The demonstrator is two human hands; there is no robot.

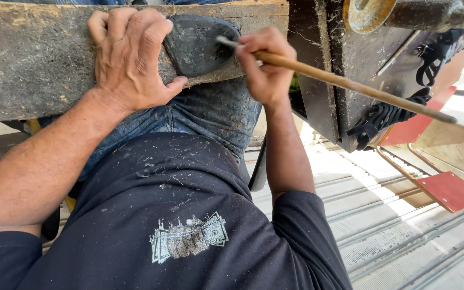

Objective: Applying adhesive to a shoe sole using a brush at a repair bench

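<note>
Nearest to me, low in the frame, my dark blue dust-flecked T-shirt (189, 215) and worn blue denim jeans (216, 110) fill the view, with both forearms reaching up toward the top edge. A rough grey weathered wooden board (33, 59) lies across my lap in the upper left, and on it, upper centre, rests the dark grey rubber shoe sole (194, 43).

My left hand (130, 56) is spread flat, fingers draped over the board's far edge, thumb hooked under the near edge, palm against the sole's left side. My right hand (264, 67) has its grip pinched tight on a thin wooden-handled brush (339, 80), the bristled tip touching the sole's right edge and the long handle running off to the right of the frame.

I judge the sole could slide, since only my palm pins it. The board merely balances on my thigh, so a hard stroke may tip it. The bristles work just beside my left fingers and could smear them. The long handle could knock the black metal machine frame (318, 70) beyond it.
</note>
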